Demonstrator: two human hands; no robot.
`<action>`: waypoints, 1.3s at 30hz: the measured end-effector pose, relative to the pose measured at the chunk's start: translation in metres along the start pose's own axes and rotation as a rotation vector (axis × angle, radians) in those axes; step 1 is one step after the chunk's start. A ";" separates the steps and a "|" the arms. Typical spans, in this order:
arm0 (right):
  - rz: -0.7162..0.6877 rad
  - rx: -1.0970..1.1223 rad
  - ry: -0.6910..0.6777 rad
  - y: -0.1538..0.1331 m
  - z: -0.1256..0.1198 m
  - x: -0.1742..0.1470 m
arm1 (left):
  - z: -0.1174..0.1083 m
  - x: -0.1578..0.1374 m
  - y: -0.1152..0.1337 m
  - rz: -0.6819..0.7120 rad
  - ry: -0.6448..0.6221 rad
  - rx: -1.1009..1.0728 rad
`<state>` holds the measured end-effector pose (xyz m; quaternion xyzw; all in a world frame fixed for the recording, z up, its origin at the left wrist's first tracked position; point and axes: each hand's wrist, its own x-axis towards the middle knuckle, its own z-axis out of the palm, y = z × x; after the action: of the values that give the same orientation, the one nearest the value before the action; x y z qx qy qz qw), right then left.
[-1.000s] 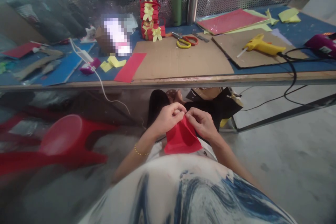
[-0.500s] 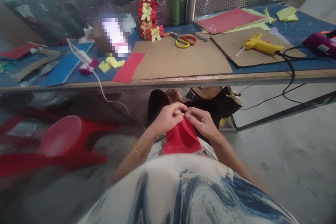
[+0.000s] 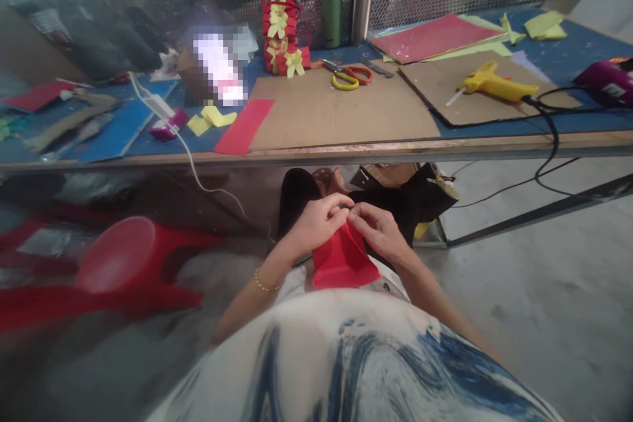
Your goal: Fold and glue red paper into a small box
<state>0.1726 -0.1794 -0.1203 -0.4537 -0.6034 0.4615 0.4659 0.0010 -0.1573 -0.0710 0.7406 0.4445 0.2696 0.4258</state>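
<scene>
Over my lap, just below the table edge, I hold a folded piece of red paper. My left hand pinches its upper edge between thumb and fingers. Close beside it, my right hand grips the same edge, its fingertips nearly touching those of the left. The lower part of the paper hangs toward my shirt and shows a crease down its right side. Fingers cover the paper's top edge, so its shape there is hidden.
On the table lie brown cardboard, a red strip, scissors, a yellow glue gun and a lit phone. Red paper lanterns with yellow flowers stand behind, near a green flask. A red stool is at left.
Both hands keep their pinch in nearly the same place. The red paper's lower left corner has shifted slightly to the right. The whole view has moved a little.
</scene>
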 end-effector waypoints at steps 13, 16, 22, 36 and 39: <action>-0.039 -0.145 0.358 0.008 -0.001 -0.001 | 0.022 -0.007 -0.031 -0.117 0.352 -0.466; -0.038 -0.167 0.440 0.013 -0.002 0.000 | 0.025 -0.009 -0.033 -0.210 0.340 -0.676; -0.019 -0.180 0.461 0.020 0.003 -0.002 | 0.027 -0.011 -0.032 -0.315 0.328 -0.813; 0.056 0.018 0.274 0.021 -0.001 -0.004 | 0.031 -0.012 -0.039 -0.193 0.376 -0.412; 0.047 0.010 0.265 0.021 -0.001 -0.003 | 0.030 -0.013 -0.037 -0.151 0.386 -0.310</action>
<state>0.1765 -0.1792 -0.1413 -0.5224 -0.5233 0.4113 0.5331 0.0026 -0.1718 -0.1178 0.5661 0.5250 0.4381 0.4603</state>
